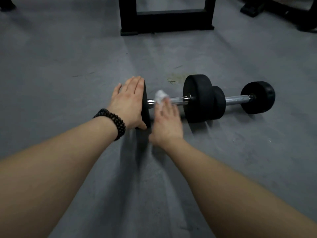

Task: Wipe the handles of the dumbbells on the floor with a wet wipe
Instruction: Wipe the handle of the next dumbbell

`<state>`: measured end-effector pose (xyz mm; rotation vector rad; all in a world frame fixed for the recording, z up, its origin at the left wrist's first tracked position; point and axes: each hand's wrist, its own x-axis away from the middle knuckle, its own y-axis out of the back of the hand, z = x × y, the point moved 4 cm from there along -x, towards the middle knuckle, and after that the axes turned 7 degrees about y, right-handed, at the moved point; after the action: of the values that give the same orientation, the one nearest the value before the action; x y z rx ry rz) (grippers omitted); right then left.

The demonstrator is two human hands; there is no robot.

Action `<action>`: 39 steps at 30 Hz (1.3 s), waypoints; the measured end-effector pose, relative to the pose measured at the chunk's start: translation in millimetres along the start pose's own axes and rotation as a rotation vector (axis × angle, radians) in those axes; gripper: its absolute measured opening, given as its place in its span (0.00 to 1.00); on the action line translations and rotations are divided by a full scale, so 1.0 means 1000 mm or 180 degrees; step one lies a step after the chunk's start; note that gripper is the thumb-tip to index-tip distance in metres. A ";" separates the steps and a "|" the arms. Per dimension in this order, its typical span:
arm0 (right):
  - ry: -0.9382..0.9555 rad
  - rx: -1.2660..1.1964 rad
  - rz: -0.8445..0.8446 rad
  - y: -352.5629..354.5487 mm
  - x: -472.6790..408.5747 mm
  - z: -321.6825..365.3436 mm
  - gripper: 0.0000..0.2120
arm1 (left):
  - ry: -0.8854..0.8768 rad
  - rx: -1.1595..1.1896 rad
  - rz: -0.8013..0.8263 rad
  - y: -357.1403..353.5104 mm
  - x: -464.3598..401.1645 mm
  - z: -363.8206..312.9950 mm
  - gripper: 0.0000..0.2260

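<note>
Two black dumbbells lie end to end on the grey floor. The nearer, larger dumbbell [197,98] has a chrome handle [178,99]. My left hand [129,102] lies flat, fingers straight, against its left weight plate [145,107]. My right hand [167,120] holds a crumpled white wet wipe [160,97] against the left part of that handle; it looks motion-blurred. The smaller dumbbell [257,97] lies to the right, its chrome handle [237,99] bare.
A black metal rack base [166,23] stands on the floor straight ahead. More black equipment feet [267,9] sit at the top right. A dark stain [173,79] marks the floor behind the handle. A beaded bracelet [113,121] circles my left wrist.
</note>
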<state>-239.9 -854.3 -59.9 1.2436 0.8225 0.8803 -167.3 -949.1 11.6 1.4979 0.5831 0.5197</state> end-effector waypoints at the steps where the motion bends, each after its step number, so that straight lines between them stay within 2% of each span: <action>1: 0.0242 0.0096 0.0101 -0.001 -0.001 0.006 0.50 | 0.0011 0.0021 0.0032 0.001 -0.005 0.001 0.64; 3: 0.0240 0.0287 0.0046 0.003 -0.002 -0.009 0.45 | 0.0019 0.0032 0.0137 0.002 -0.011 0.004 0.64; 6: -0.0647 0.0101 -0.0238 0.005 0.001 -0.042 0.44 | -0.0014 0.0056 0.0170 0.002 -0.015 0.007 0.65; 7: -0.0686 0.0004 -0.0249 0.005 0.000 -0.039 0.45 | -0.0025 0.0066 0.0170 0.001 -0.015 0.007 0.65; 11: 0.0084 0.0152 0.0038 0.005 -0.007 -0.021 0.45 | -0.0056 0.0084 0.0154 0.000 -0.014 0.008 0.65; 12: 0.0062 0.0237 0.0026 0.006 -0.006 -0.027 0.44 | -0.0062 0.0091 0.0142 0.000 -0.014 0.008 0.65; 15: -0.0645 0.0119 -0.0148 0.011 -0.003 -0.040 0.42 | -0.0066 0.0114 0.0109 0.001 -0.011 0.007 0.64; 16: -0.0707 0.0017 -0.0120 0.010 -0.004 -0.034 0.43 | -0.0071 0.0102 0.0103 0.001 -0.010 0.007 0.64; 19: -0.0031 -0.0022 0.0097 0.009 -0.012 -0.009 0.46 | -0.0076 0.0081 0.0108 0.001 -0.012 0.009 0.64; 21: 0.0323 0.0113 0.0198 0.013 -0.010 -0.013 0.44 | -0.0075 0.0074 0.0123 0.001 -0.012 0.010 0.64; 25: -0.0156 0.0043 0.0228 0.022 -0.003 -0.039 0.41 | -0.0092 0.0043 0.0132 0.001 -0.007 0.007 0.65; 27: -0.0175 -0.0006 0.0304 0.025 -0.002 -0.042 0.42 | -0.0131 0.0062 0.0131 0.004 0.003 0.009 0.64; 29: -0.0087 0.0002 0.0262 0.030 -0.001 -0.043 0.44 | -0.0127 0.0086 -0.0012 0.015 0.020 0.020 0.61; 34: -0.0167 -0.0239 0.0111 0.048 0.028 -0.027 0.43 | -0.0006 -0.0122 -0.0309 0.047 0.111 0.067 0.44; 39: 0.0120 -0.0225 -0.0021 0.073 0.046 0.027 0.39 | 0.0103 -0.0538 -0.0078 0.060 0.186 0.118 0.42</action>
<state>-203.7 -816.9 13.8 1.1650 0.8184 0.9222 52.9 -917.8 63.1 1.3231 0.5679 0.5612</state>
